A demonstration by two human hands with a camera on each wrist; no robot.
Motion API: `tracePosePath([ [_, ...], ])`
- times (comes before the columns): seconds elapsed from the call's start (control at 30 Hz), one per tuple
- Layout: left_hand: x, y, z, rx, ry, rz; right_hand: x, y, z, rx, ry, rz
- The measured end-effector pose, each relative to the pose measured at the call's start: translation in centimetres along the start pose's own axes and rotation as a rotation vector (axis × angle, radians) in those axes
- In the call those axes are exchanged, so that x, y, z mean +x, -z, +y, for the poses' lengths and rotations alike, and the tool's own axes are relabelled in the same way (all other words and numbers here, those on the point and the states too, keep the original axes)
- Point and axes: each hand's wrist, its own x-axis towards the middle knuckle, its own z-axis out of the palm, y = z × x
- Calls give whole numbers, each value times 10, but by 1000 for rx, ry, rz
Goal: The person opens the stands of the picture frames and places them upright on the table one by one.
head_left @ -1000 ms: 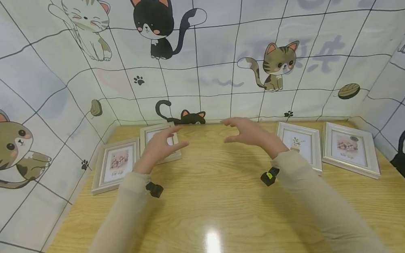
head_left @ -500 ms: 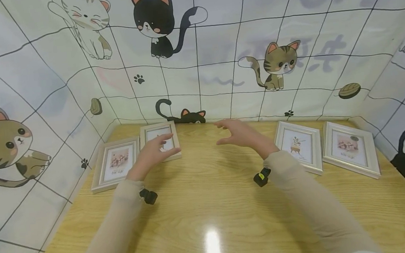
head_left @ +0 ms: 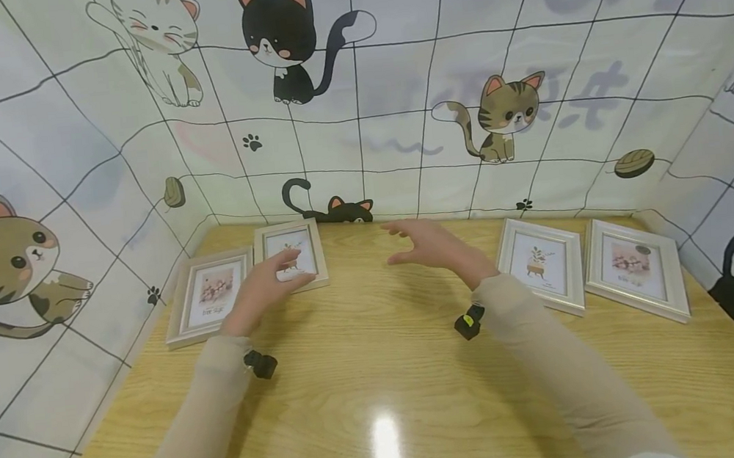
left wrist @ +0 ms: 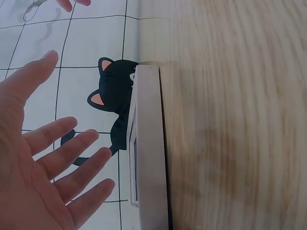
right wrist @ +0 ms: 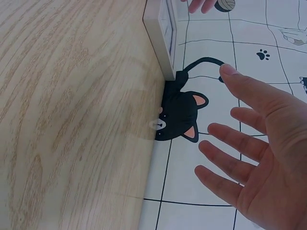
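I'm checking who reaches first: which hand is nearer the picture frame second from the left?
Left. The left hand hovers over the lower edge of that picture frame, fingers spread. The right hand is off to the frame's right, above bare table.

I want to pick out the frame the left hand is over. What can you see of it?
The frame is small, with a pale, whitish moulding that looks like wood or plastic. It holds a white print with a small brownish motif. It lies flat on the wooden table, near the back wall, beside a similar frame on its left. The left hand, fingers loosely spread, covers its near edge; whether it touches cannot be told.
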Motion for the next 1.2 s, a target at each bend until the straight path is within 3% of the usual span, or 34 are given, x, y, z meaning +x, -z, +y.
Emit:
tracePosePath([
  [0.5,-9,9,-9,49,27,38,5,-11,-7,60,1,-15],
  [0.77,-10,9,-21,2,37,49,8,-22,-11,104,15,-33],
  [1.2,-17,10,-27,-55,79,49,15,-41,-14,159,42,-63],
])
